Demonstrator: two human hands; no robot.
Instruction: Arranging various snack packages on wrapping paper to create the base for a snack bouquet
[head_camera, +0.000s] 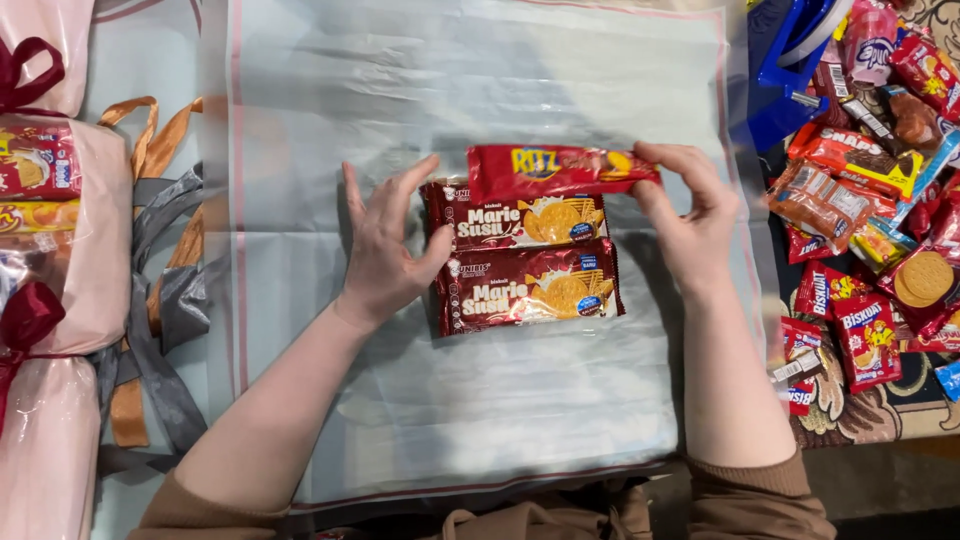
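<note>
The right hand (690, 215) pinches the red cracker pack (560, 170) by its end, above two maroon biscuit packs (525, 255) on the clear wrapping sheet (470, 90). The left hand (385, 250), fingers spread, steadies their left ends. Setting it flush and parallel looks best.

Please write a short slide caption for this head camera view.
Right hand lays a red cracker pack above two dark red biscuit packs, steadied by the left hand.

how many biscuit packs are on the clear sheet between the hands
3. Two dark red packs lie side by side, the upper pack and the lower pack, steadied by the left hand. The right hand holds a bright red pack above them.
</note>
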